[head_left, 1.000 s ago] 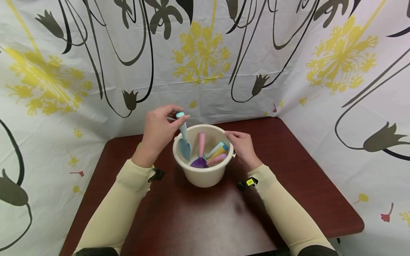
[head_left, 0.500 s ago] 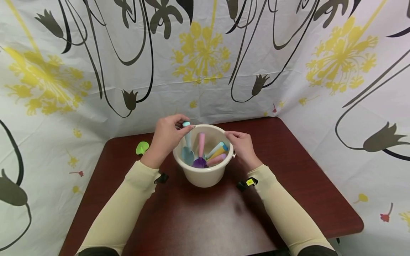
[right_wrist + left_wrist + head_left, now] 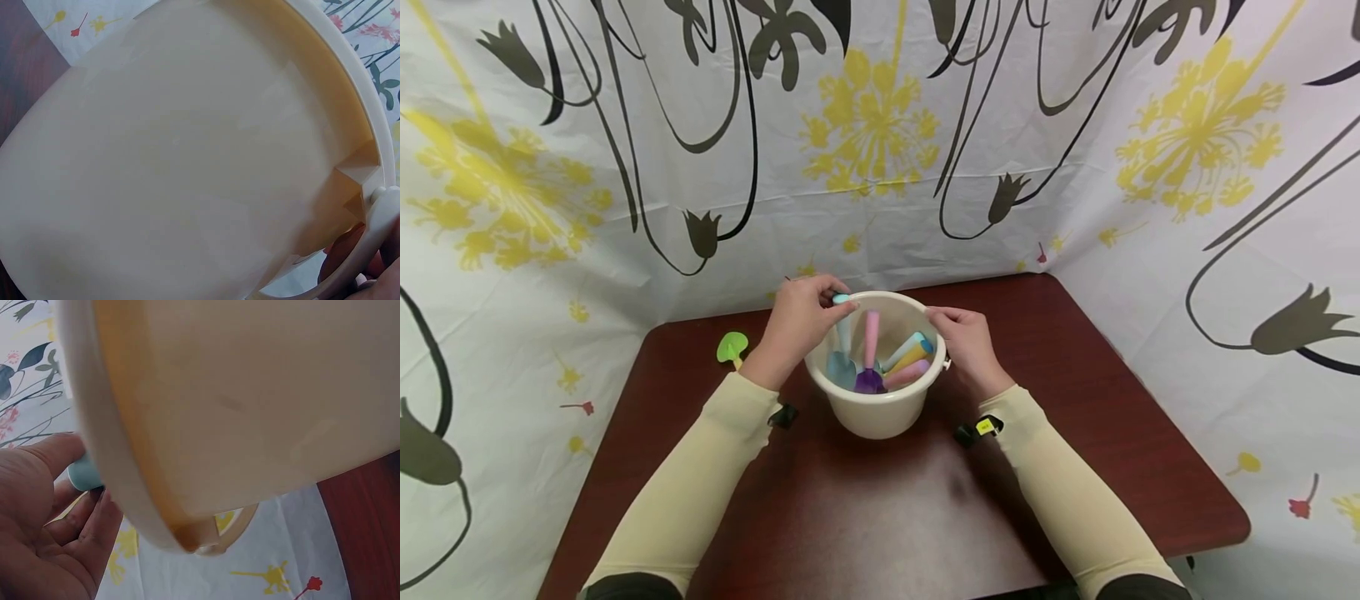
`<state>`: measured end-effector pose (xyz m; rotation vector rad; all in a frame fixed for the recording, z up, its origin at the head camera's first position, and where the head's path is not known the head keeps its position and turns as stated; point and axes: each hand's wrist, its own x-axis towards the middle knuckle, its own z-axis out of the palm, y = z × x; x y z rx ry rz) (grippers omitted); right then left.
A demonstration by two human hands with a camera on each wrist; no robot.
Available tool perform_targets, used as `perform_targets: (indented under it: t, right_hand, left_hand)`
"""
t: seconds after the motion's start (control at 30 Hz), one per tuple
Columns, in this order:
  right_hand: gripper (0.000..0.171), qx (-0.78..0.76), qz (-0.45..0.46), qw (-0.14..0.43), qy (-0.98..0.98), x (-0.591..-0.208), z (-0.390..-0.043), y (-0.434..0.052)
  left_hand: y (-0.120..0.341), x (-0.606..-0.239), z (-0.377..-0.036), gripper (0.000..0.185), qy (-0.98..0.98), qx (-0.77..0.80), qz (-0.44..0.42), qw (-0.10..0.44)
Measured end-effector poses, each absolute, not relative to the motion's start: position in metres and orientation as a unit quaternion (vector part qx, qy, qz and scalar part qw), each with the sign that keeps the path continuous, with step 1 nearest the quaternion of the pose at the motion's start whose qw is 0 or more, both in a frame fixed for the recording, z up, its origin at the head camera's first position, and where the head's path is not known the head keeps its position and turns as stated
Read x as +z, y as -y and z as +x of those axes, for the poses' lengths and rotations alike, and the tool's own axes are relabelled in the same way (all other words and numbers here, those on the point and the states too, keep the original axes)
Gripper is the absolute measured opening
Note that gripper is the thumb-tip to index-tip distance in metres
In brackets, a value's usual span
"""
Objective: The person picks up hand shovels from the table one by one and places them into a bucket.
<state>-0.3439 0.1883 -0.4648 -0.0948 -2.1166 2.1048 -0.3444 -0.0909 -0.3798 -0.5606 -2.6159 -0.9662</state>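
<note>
A cream bucket (image 3: 880,415) stands on the table between both hands. My left hand (image 3: 793,321) pinches the top end of a light blue toy shovel (image 3: 841,371), its blade pointing down inside the bucket by the left wall. In the left wrist view, the pale teal handle end (image 3: 85,474) shows between thumb and fingers, beside the rim. My right hand (image 3: 967,343) grips the bucket's rim on the right side, near the handle joint. Beside the light blue shovel, a purple toy shovel with a pink handle (image 3: 871,337) leans upright in the bucket.
Several more handles lie in the bucket at right, among them a yellow one with a blue end (image 3: 912,357) and a pink one (image 3: 907,374). A green toy shovel (image 3: 732,346) lies on the dark red table (image 3: 880,517), left of the bucket. Patterned white cloth (image 3: 880,233) hangs behind.
My left hand has moved right and down, lowering the light blue shovel deeper into the bucket. The green shovel has come into view behind the left wrist. My right hand stays at the rim.
</note>
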Motion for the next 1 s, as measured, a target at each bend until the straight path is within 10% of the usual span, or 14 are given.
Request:
perform_targets:
  t: [1.0]
  right_hand:
    - [0.032,0.698,-0.032,0.078,0.711,-0.464,-0.343,-0.188]
  left_hand:
    - [0.085,-0.401,-0.357,0.021,0.929,-0.300,-0.213,0.042]
